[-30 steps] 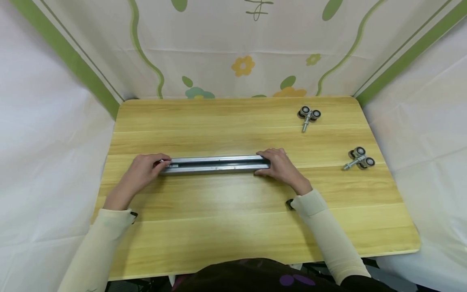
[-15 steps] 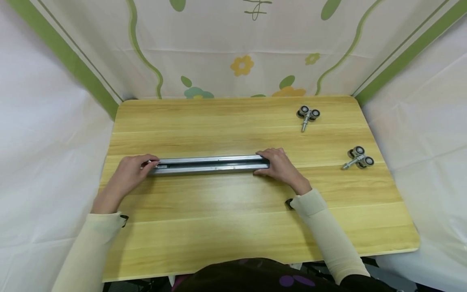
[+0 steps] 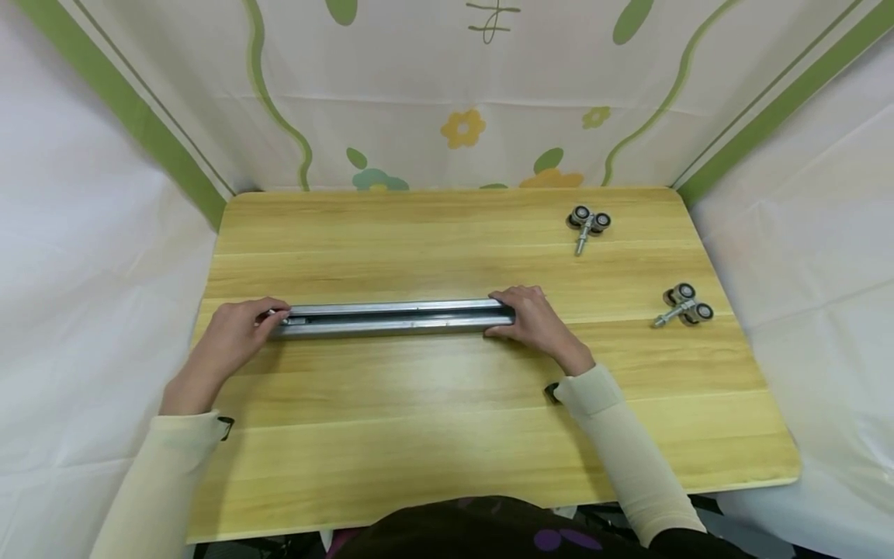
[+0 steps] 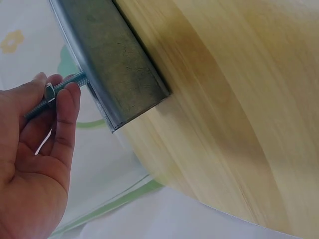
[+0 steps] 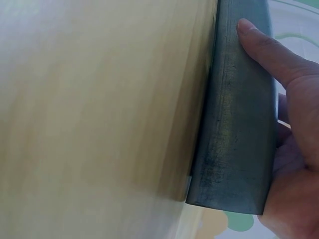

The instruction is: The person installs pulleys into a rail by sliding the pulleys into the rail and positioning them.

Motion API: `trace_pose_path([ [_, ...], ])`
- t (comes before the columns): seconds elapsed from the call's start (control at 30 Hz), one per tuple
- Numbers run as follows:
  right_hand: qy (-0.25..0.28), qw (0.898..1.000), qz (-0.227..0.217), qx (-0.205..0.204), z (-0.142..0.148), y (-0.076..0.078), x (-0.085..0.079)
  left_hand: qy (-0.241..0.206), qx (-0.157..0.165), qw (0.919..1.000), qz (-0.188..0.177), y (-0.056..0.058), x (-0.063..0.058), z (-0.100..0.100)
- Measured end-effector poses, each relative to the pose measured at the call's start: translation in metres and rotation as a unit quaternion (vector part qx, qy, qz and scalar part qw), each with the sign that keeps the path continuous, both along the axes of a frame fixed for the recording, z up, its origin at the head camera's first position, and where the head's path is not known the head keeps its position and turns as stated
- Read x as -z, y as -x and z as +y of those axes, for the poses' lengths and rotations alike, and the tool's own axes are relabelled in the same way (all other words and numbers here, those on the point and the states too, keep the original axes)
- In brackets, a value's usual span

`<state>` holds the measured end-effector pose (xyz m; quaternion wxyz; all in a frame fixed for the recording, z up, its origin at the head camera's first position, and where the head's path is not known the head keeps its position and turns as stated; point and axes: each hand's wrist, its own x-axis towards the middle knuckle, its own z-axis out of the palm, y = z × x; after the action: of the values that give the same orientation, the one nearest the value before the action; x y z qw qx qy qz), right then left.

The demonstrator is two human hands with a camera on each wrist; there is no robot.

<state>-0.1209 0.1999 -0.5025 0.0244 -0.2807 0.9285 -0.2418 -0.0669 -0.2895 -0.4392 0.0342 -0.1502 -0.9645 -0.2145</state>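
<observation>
The rail (image 3: 394, 324) lay across the table (image 3: 419, 435), its length running from nine to three o'clock. At its nine o'clock end the left hand (image 3: 233, 330) pinched a bolt (image 4: 77, 79) between thumb and fingers, the threads pointing towards two o'clock in the left wrist view, up to the rail's edge. The right hand (image 3: 532, 317) gripped the three o'clock end, thumb on the near side, fingers over the far side, partly hidden. From the rail's middle, one roller (image 3: 589, 223) lay towards two o'clock, a second roller (image 3: 687, 306) towards three.
</observation>
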Motion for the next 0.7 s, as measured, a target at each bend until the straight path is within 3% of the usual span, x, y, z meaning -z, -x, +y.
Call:
trace_pose_path([
  [0.7, -0.001, 1.0, 0.0, 0.001, 0.0009, -0.0004, 0.0, -0.006, -0.006, 0.9999, 0.005, -0.0029, -0.0002, -0.0053],
])
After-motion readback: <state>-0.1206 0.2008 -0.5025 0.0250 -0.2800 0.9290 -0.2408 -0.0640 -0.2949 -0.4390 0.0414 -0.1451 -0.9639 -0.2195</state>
